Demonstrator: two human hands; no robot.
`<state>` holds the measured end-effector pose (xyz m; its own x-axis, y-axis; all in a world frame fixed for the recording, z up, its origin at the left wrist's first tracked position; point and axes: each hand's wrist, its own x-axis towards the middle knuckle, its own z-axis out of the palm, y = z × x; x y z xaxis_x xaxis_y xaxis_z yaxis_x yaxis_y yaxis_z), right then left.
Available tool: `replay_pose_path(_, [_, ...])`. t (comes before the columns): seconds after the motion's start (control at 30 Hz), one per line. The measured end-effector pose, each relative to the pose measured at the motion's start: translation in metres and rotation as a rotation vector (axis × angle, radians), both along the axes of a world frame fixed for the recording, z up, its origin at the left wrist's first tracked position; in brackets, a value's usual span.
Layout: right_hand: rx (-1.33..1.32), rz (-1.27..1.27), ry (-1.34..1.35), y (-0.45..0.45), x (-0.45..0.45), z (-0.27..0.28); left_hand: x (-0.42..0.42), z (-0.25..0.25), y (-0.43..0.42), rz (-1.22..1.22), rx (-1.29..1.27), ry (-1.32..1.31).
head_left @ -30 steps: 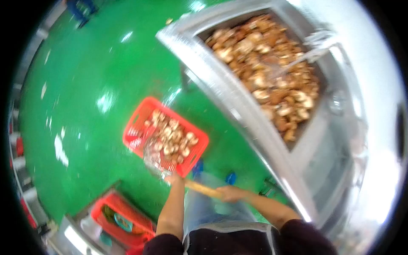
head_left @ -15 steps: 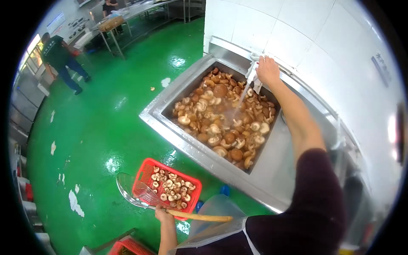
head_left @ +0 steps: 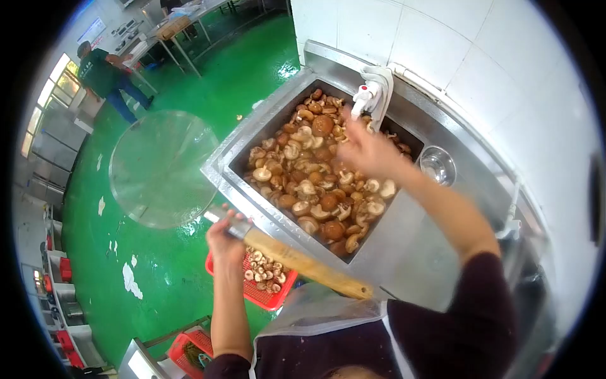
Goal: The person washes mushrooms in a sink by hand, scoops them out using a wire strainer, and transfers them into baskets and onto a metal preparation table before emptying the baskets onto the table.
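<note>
My left hand is wrapped round the neck of a large mesh skimmer, where its metal meets the wooden handle. The mesh head is raised beside the sink's left edge with nothing seen in it. My right hand, a little blurred, is over the sink, just below the white tap. Its fingers look apart, with nothing in them. Brown shiitake mushrooms fill the basin in water. No stream shows from the tap, though my hand hides part of the area beneath it.
A red plastic basket with mushrooms is on the green floor, partly behind the skimmer handle. A metal bowl sits right of the basin. Another red basket is at lower left. A person in a dark shirt stands by tables.
My right hand has left the tap and come down over the mushrooms; the water stream is gone from view. My left hand has lifted the skimmer from above the red basket towards the sink.
</note>
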<state>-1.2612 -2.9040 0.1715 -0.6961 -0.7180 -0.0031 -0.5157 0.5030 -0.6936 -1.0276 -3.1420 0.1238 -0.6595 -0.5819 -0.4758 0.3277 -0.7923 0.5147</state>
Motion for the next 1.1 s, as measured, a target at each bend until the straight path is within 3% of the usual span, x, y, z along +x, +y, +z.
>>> replay_pose_path(0.03, [0.003,0.183,-0.153,0.021,0.037,0.002,-0.024,-0.002,0.014,-0.046,-0.074,-0.08])
replay_pose_path(0.07, [0.037,0.389,-0.015,0.048,0.069,-0.006,-0.043,-0.005,0.028,-0.081,0.057,-0.018])
replay_pose_path(0.1, [0.118,0.474,-0.047,0.071,0.093,0.004,-0.064,-0.013,0.045,-0.171,0.157,0.101])
replay_pose_path(0.13, [0.31,0.494,-0.163,0.093,0.109,0.015,-0.082,-0.02,0.067,-0.169,0.27,0.085])
replay_pose_path(0.2, [0.726,0.287,-0.521,0.116,0.119,0.061,-0.111,-0.028,0.115,-0.21,0.434,0.045])
replay_pose_path(0.27, [0.482,0.045,-0.054,0.173,0.136,0.062,-0.133,-0.018,0.162,-0.235,0.621,-0.057])
replay_pose_path(0.33, [1.014,-0.121,0.195,0.165,0.141,0.121,-0.153,-0.036,0.203,-0.385,0.671,-0.14])
replay_pose_path(0.4, [1.056,-0.204,0.408,0.162,0.135,0.158,-0.163,-0.035,0.229,-0.57,0.749,-0.08])
replay_pose_path(0.47, [1.248,-0.306,0.495,0.14,0.113,0.195,-0.178,-0.028,0.244,-0.643,0.842,-0.013])
replay_pose_path(0.57, [1.574,-0.074,0.656,0.095,0.064,0.224,-0.203,-0.035,0.256,-0.638,0.985,-0.033])
replay_pose_path(0.63, [1.689,-0.034,0.472,0.051,0.017,0.221,-0.222,-0.052,0.249,-0.599,0.975,-0.045])
replay_pose_path(0.7, [1.489,0.055,0.481,0.033,-0.024,0.198,-0.251,-0.079,0.227,-0.584,0.86,-0.006])
replay_pose_path(0.77, [1.505,0.066,0.355,0.015,-0.053,0.155,-0.282,-0.139,0.206,-0.507,0.984,0.027])
replay_pose_path(0.83, [1.496,0.096,0.243,0.002,-0.062,0.109,-0.302,-0.162,0.182,-0.497,0.947,-0.178])
replay_pose_path(0.87, [1.411,0.076,0.189,0.001,-0.063,0.085,-0.308,-0.166,0.163,-0.593,0.736,-0.324])
replay_pose_path(0.9, [1.324,0.051,0.147,0.002,-0.064,0.059,-0.322,-0.225,0.158,-0.507,0.811,-0.284])
replay_pose_path(0.97, [1.216,0.052,0.041,0.008,-0.061,-0.012,-0.342,-0.268,0.124,-0.455,0.81,-0.375])
replay_pose_path(1.03, [1.03,-0.07,-0.384,0.018,-0.034,-0.096,-0.343,-0.308,0.094,-0.68,0.644,-0.363])
replay_pose_path(1.1, [0.911,-0.295,-0.813,-0.009,-0.012,-0.115,-0.335,-0.317,0.082,-0.803,0.541,-0.405])
